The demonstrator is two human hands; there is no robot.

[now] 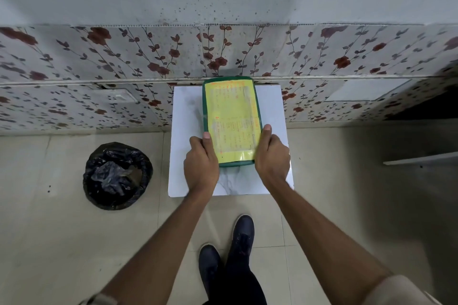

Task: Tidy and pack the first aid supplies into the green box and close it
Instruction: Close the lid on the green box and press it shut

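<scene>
The green box (231,120) lies flat on a small white marbled table (184,119), its long side running away from me toward the wall. Its lid is down, and a yellow printed sheet covers the top. My left hand (201,161) grips the near left side of the box, thumb resting on the lid. My right hand (270,156) grips the near right side the same way. No loose first aid supplies are in view.
A round bin lined with a black bag (117,176) stands on the tiled floor left of the table. A floral-papered wall ledge (99,77) runs behind the table. My dark shoes (226,255) are just below the table's front edge.
</scene>
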